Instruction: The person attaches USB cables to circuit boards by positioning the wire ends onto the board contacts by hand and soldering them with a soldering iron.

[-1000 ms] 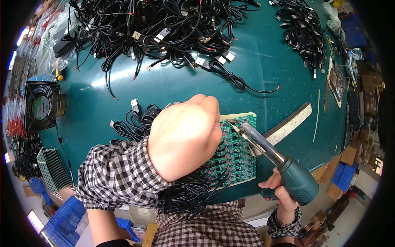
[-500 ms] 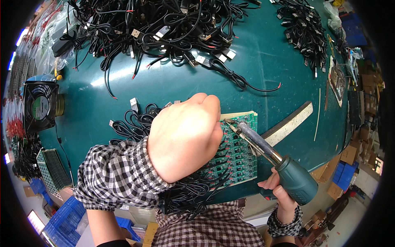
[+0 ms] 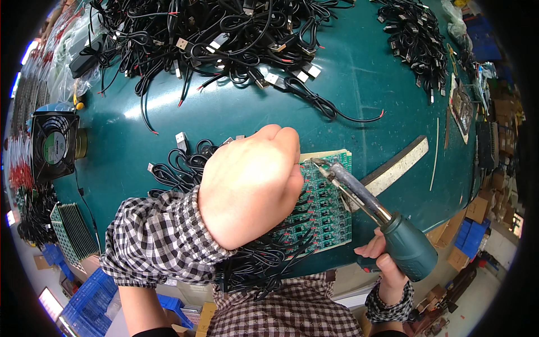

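My right hand [image 3: 386, 259] grips a soldering gun [image 3: 411, 247] with a dark green body and a long metal barrel. Its tip points up and left, over the top rows of a green circuit board panel [image 3: 331, 224]. My left hand [image 3: 252, 182] is closed above the panel's left part, close to the tip. Its fingertips are turned away, so what they pinch is hidden. Black USB cables [image 3: 182, 165] lie coiled beyond this hand, and more cables [image 3: 258, 264] bunch below it, their stripped ends along the panel's rows.
A big heap of black USB cables [image 3: 224, 39] covers the far side of the green table, with another pile [image 3: 412, 45] at far right. Right of the panel lies a worn pale strip [image 3: 398, 168]. A small fan [image 3: 55, 145] and a stack of boards [image 3: 73, 233] stand left.
The soldering gun has shifted slightly right, its tip now a little farther from my left hand. My left hand has hardly moved.
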Demonstrator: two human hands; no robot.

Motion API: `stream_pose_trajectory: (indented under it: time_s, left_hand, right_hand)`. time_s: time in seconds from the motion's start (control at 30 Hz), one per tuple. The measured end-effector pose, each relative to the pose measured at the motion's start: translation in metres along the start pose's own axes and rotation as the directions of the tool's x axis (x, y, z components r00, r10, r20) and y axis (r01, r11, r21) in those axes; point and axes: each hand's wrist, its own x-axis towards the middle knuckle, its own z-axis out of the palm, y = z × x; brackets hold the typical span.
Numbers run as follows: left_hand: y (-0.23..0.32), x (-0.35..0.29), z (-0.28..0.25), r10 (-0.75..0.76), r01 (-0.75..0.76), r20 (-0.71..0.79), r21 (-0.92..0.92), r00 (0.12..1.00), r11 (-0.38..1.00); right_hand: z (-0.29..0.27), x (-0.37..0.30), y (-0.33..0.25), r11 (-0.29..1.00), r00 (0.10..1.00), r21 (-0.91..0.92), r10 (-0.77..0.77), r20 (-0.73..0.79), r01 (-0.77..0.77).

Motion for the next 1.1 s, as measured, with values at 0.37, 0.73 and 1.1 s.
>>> stream_pose_trajectory:
  time_s: [0.37, 0.73, 1.1]
  left_hand:
    - [0.000, 0.000, -0.001, 0.006, -0.006, -0.001, -0.012, 1.000, 1.000]
    - [-0.002, 0.011, -0.011, -0.077, 0.087, 0.177, -0.051, 0.981, 0.995]
    - [-0.004, 0.012, -0.010, -0.126, 0.209, 0.318, -0.242, 0.940, 0.948]
  right_hand:
    - [0.001, 0.000, -0.003, 0.999, 0.999, -0.047, -0.027, 0.024, 0.028]
    - [-0.006, 0.002, 0.001, 0.994, 0.996, 0.070, -0.091, 0.017, 0.089]
    - [-0.012, 0.001, 0.010, 0.984, 0.987, 0.095, -0.157, 0.026, 0.154]
